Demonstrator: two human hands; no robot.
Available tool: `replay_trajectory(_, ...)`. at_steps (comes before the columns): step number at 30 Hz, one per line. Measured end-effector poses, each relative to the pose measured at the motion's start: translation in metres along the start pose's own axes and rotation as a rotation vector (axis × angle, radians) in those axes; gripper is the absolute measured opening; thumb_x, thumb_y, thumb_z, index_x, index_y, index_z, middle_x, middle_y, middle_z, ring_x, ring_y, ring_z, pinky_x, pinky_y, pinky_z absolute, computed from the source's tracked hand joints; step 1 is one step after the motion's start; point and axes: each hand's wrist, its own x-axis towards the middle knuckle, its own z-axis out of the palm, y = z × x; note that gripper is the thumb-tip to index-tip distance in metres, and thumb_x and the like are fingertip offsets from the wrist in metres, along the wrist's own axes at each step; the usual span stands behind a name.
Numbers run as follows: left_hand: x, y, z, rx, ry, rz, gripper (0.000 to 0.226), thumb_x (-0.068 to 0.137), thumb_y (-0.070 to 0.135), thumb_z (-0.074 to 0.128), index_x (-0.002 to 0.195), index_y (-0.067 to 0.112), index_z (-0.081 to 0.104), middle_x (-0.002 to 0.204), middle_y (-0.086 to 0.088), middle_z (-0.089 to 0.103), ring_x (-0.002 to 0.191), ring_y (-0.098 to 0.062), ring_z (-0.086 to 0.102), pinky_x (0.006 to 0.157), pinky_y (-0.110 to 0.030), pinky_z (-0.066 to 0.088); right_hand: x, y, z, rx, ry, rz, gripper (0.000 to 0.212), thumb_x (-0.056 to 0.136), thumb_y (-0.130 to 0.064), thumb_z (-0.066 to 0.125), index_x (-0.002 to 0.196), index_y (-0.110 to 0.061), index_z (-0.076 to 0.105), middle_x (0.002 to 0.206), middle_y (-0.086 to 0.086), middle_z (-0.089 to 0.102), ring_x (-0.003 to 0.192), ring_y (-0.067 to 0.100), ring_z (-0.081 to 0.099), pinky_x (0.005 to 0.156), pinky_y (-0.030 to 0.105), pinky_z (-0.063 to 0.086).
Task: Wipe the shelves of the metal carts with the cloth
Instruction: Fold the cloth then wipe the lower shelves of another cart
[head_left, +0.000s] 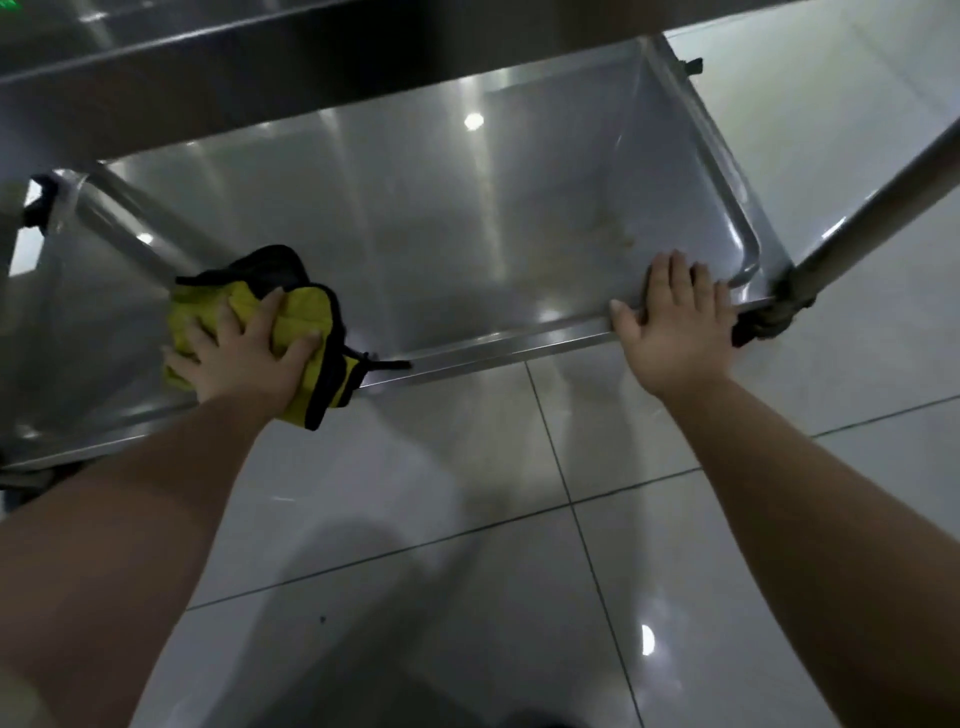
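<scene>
The lower shelf (441, 228) of a stainless steel cart fills the upper half of the view. A yellow cloth with black edging (306, 322) lies on the shelf's near left part and hangs a little over the front rim. My left hand (244, 353) presses flat on the cloth with spread fingers. My right hand (675, 322) rests flat on the shelf's front rim near the right corner, fingers straight and reaching over the lip. A faint yellowish smear (613, 234) shows on the shelf near the right side.
The cart's upper shelf (311, 57) overhangs at the top. Round metal legs (883, 192) stand at the right corner and at the left (130, 218), with black casters below. Glossy white floor tiles (519, 571) spread in front.
</scene>
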Motion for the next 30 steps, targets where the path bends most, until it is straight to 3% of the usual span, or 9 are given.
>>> replay_trajectory(4,-0.004,0.107,-0.002,-0.015,-0.01,0.153,0.081,0.074,0.085,0.018,0.148,0.054,0.009,0.162,-0.011,0.009,0.146,-0.042,0.003,0.111,-0.068,-0.001,0.003,0.001,0.005,0.021,0.0,0.013,0.076,0.1,-0.054,0.025,0.155,-0.007,0.003,0.163,0.013,0.001,0.149,0.03,0.003,0.12,0.043,-0.004)
replay_trajectory(9,-0.048,0.258,0.001,0.06,-0.003,0.517,0.076,0.078,0.083,0.025,0.147,0.057,0.005,0.163,-0.01,0.002,0.146,-0.045,-0.003,0.109,-0.069,-0.007,0.019,0.01,-0.006,0.17,0.012,-0.022,0.065,0.104,-0.042,0.025,0.155,-0.006,0.006,0.163,0.012,0.002,0.15,0.029,-0.001,0.12,0.044,-0.002)
replay_trajectory(13,-0.075,0.284,0.005,0.05,-0.005,0.68,0.075,0.076,0.086,0.016,0.145,0.06,0.005,0.164,-0.003,-0.001,0.146,-0.042,-0.009,0.108,-0.069,-0.013,0.045,0.049,-0.02,0.138,0.113,-0.111,0.058,0.105,-0.034,0.024,0.155,-0.007,0.011,0.163,0.011,0.007,0.15,0.028,0.002,0.12,0.043,0.002)
replay_trajectory(15,-0.068,0.264,0.005,-0.001,0.0,0.661,0.075,0.074,0.09,0.015,0.143,0.061,0.007,0.164,0.003,0.0,0.148,-0.036,-0.008,0.11,-0.067,-0.012,0.047,0.067,-0.017,0.065,0.053,-0.15,0.06,0.105,-0.037,0.024,0.155,-0.008,0.011,0.163,0.009,0.007,0.15,0.026,-0.001,0.119,0.041,0.0)
replay_trajectory(18,-0.041,0.218,0.004,-0.019,-0.015,0.581,0.076,0.073,0.09,0.02,0.142,0.063,0.006,0.164,0.003,0.005,0.149,-0.029,-0.005,0.114,-0.062,-0.007,0.042,0.068,-0.007,0.023,0.097,-0.169,0.059,0.104,-0.035,0.028,0.154,-0.006,0.018,0.162,0.011,0.012,0.15,0.027,0.002,0.119,0.038,0.0)
replay_trajectory(21,-0.008,0.155,-0.002,-0.067,-0.014,0.413,0.077,0.074,0.088,0.03,0.144,0.06,0.011,0.163,-0.001,0.013,0.149,-0.029,0.003,0.115,-0.062,0.004,0.041,0.06,-0.004,0.05,0.134,-0.122,0.059,0.103,-0.034,0.031,0.154,-0.006,0.02,0.162,0.013,0.013,0.15,0.028,0.005,0.118,0.036,-0.001)
replay_trajectory(24,0.01,0.106,-0.005,-0.082,0.019,0.254,0.084,0.069,0.087,0.023,0.146,0.054,0.02,0.161,-0.006,0.02,0.148,-0.031,0.008,0.113,-0.064,0.005,0.039,0.059,-0.001,0.03,0.156,-0.126,0.059,0.103,-0.035,0.031,0.153,-0.006,0.023,0.161,0.013,0.017,0.15,0.028,0.007,0.119,0.036,0.0)
replay_trajectory(30,0.012,0.15,0.003,-0.11,0.044,0.148,0.083,0.066,0.091,0.019,0.142,0.06,0.019,0.161,-0.004,0.02,0.146,-0.037,0.007,0.111,-0.067,0.001,0.037,0.059,0.001,0.043,0.152,-0.104,0.069,0.099,-0.046,0.02,0.153,-0.004,0.016,0.161,0.015,0.016,0.15,0.029,0.006,0.118,0.035,-0.005)
